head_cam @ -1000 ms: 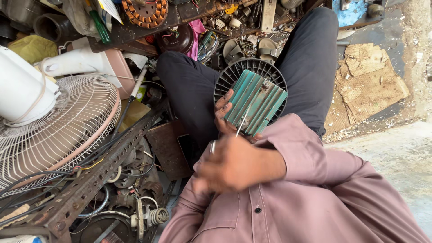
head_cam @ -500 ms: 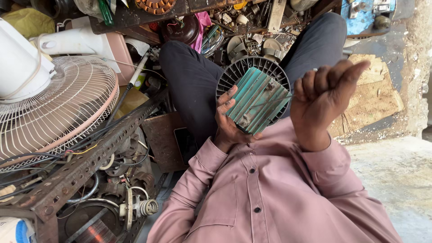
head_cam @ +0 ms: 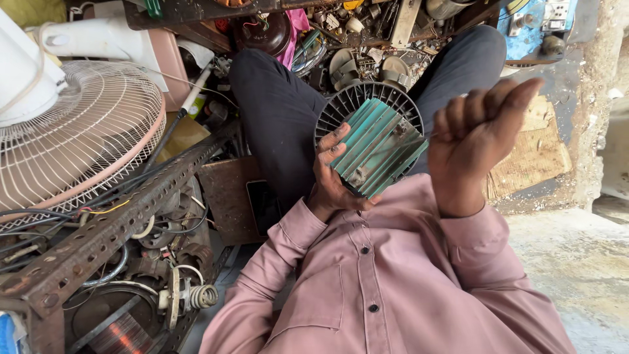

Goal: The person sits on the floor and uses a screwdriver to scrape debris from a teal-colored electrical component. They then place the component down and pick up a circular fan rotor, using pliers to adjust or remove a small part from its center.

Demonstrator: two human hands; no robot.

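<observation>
Left hand (head_cam: 337, 176) clamps the round black ribbed motor core with teal-green slats (head_cam: 375, 141) over the lap, right hand (head_cam: 475, 134) raised, fingers curled pinching a thin wire, hard to see — too hard a tug could snap it.

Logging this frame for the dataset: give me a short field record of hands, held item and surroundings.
left hand: grips the green ribbed metal block from its left edge
right hand: raised in a closed fist beside the block, pinching a thin wire that runs to it
behind block: round black slotted fan cover on the lap
left side: white wire fan guard, rusty perforated steel angle bar
clothing: pink buttoned shirt, dark trousers
</observation>
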